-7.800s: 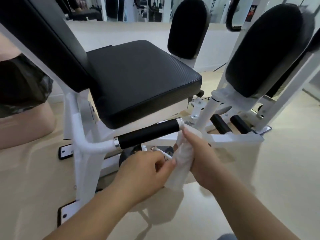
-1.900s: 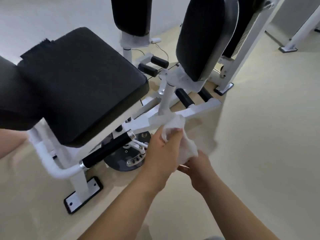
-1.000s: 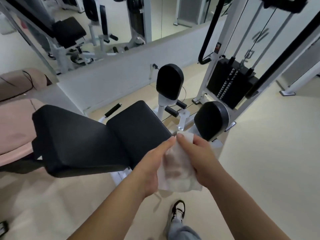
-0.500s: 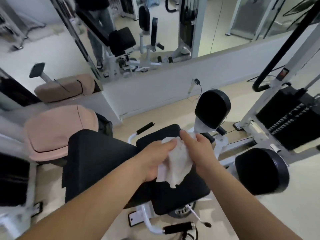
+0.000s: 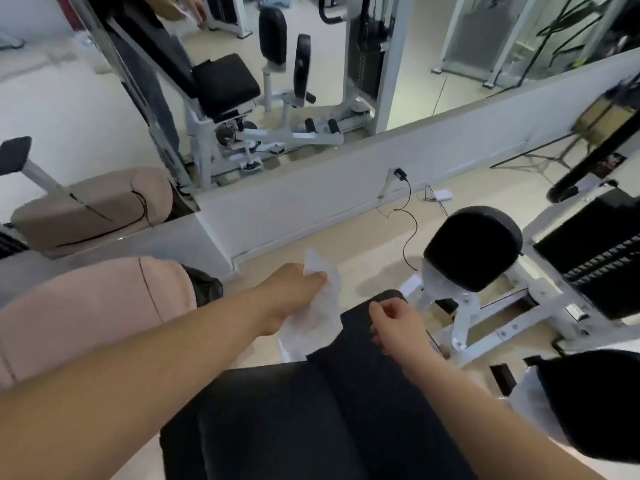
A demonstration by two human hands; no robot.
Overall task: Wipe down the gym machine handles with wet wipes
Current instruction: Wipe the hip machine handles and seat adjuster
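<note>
My left hand (image 5: 292,296) grips a crumpled white wet wipe (image 5: 317,317) above the far left edge of the machine's black seat (image 5: 346,403). The wipe hangs down from the fingers past the seat's side. My right hand (image 5: 394,327) hovers over the front of the seat with fingers loosely curled and holds nothing. No black handle of the machine shows in this view; the seat and my arms cover the space below.
A round black leg pad (image 5: 474,247) on a white frame stands right of the seat, another pad (image 5: 595,407) at the lower right. A weight stack (image 5: 595,251) sits far right. A pink padded bench (image 5: 93,306) is at the left. A mirror wall (image 5: 311,81) lies ahead.
My right hand has let go of the wipe, which my left hand alone now carries leftward past the seat edge. The view has moved over the seat toward the machine's far side.
</note>
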